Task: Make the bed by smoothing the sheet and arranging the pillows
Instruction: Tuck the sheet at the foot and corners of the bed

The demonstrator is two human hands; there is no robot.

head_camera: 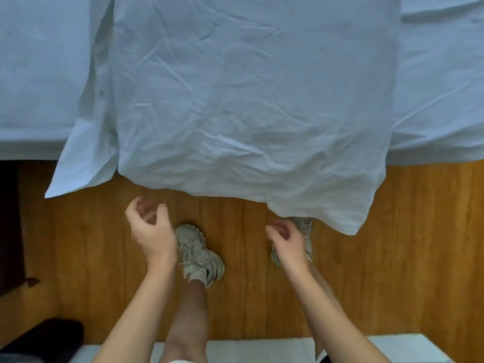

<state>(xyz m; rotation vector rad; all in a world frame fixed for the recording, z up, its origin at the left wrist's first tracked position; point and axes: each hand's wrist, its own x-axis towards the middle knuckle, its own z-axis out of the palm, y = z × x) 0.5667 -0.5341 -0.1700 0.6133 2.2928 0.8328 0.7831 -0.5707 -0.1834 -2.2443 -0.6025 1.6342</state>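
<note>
Both forearms were bare, with no sleeve, watch or ring showing on the left hand or the right hand. The lower legs were bare too, and a strip of white garment with a dark patch beside it showed at the bottom edge, too cropped to tell what it was. The person wore chunky beige-grey sneakers, the left sneaker with pale laces, a ridged sole and a short white sock, the right sneaker mostly hidden.
</note>
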